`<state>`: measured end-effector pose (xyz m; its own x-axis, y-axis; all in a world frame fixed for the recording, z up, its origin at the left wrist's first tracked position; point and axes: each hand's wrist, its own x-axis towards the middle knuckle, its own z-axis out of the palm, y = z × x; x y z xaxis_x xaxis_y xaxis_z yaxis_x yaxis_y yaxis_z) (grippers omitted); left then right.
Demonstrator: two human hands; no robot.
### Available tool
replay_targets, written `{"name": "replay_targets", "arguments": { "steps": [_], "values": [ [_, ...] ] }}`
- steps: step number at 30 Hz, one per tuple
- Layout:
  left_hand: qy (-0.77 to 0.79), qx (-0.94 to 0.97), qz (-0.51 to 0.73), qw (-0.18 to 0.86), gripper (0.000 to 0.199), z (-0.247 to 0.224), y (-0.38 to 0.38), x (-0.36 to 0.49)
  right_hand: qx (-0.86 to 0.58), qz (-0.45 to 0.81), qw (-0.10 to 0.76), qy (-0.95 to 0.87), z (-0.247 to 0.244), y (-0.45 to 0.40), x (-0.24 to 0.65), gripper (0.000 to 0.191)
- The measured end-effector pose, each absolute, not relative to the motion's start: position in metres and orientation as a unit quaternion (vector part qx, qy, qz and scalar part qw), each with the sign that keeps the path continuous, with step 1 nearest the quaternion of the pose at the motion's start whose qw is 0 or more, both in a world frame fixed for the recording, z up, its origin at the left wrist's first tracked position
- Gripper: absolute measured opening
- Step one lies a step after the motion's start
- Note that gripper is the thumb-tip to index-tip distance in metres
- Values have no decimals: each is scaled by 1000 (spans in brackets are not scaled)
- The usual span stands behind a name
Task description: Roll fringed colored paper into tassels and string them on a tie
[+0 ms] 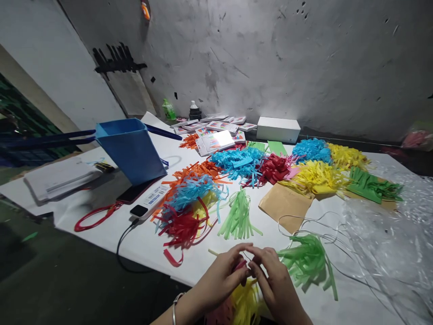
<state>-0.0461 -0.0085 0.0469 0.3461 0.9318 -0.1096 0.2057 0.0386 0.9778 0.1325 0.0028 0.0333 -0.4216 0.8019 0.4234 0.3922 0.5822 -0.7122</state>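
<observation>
The left hand (225, 268) reaches up from the lower left, wrist raised, fingers curled inward and closed on a small pink-red piece (239, 265). The right hand (274, 279) leans in from the lower right, fingers bent and thumb angled toward the left hand; the fingertips meet or nearly meet. A thin dark thread shows between them, but whether the right fingers pinch it cannot be told. Yellow fringe (246, 302) hangs in strips below both hands, with pink fringe (219, 312) beside it.

On the white-covered table (111, 234), left to right, stand a tapering blue bin (130, 151), a looped red cord (96, 221), and crinkled orange, light-blue and dark-red strips in a heap (184, 210). Next come a splayed light-green tassel (239, 216), a flat brown paper sheet (287, 205), a limp green tassel (306, 259) near the right hand, and glossy, crumpled clear plastic (389, 248).

The near edge slants down toward the hands. Bare cover lies left of the left wrist; white strings and plastic crowd the right.
</observation>
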Motion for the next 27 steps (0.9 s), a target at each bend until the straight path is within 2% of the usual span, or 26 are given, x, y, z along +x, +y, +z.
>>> {"name": "replay_targets", "arguments": {
  "steps": [2, 3, 6, 10, 15, 19, 27],
  "values": [
    [451, 591, 354, 568, 61, 44, -11, -46, -379, 304, 351, -800, 31, 2, 133, 31],
    [443, 587, 360, 574, 65, 44, -12, -46, -380, 320, 343, -797, 32, 2, 132, 28],
    [428, 570, 364, 600, 67, 46, -11, -45, -402, 383, 351, -754, 36, 1, 132, 19],
    [405, 455, 378, 697, 78, 44, -3, -46, -437, 465, 361, -680, 46, -6, 132, 23],
    [332, 360, 407, 771, 69, 36, 5, -46, -433, 459, 353, -691, 52, -16, 130, 29],
    [339, 332, 410, 778, 63, 40, 3, -44, -431, 433, 364, -703, 53, -19, 127, 28],
    [367, 337, 398, 770, 67, 39, -1, -43, -434, 407, 340, -728, 52, -18, 129, 26]
  ]
}}
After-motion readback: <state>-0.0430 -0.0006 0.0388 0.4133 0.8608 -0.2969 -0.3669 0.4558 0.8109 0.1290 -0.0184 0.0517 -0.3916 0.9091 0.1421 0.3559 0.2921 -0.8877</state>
